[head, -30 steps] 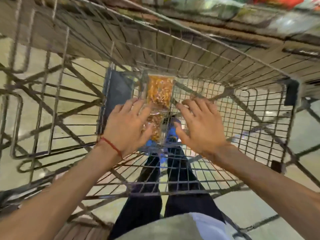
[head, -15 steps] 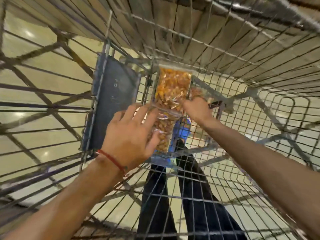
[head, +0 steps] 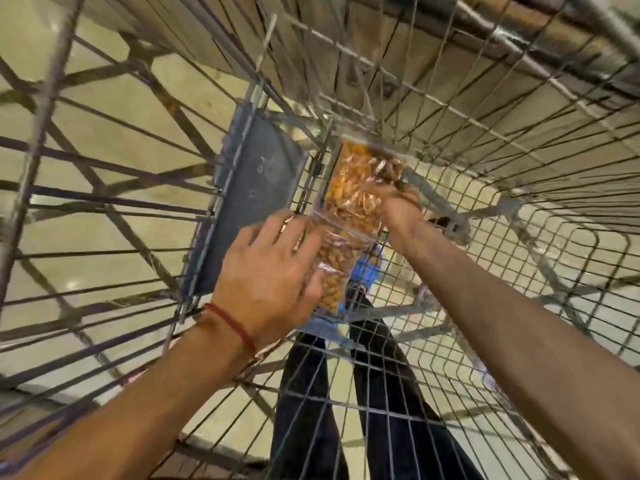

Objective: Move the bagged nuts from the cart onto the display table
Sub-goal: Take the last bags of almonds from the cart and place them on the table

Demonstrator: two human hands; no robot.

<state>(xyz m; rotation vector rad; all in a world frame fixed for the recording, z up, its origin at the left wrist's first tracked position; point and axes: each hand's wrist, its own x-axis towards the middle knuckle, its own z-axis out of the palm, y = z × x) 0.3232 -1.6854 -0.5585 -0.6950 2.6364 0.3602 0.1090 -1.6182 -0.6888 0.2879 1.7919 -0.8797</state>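
Through the wires at the left showed the pale glossy floor. Against the left side of the wire cart stood a grey-blue plastic panel, tilted. Just right of it the left hand, with a red thread bracelet at the wrist, rested on the lower bag of nuts. Its fingers lay nearly straight and spread along the bag's left edge, and its thumb pressed flat on the clear film.

Both bags lay inside the cart on its wire bottom, end to end and touching, beside the panel. The upper bag of nuts sat farther from the person, and its near end overlapped the lower one.

The right hand gripped the upper bag at its right edge, with its fingers curled into the crinkled plastic. Below the wire bottom showed dark trousers and a blue shoe. Beyond the far wall of the cart, across the top, ran weathered wooden planks.
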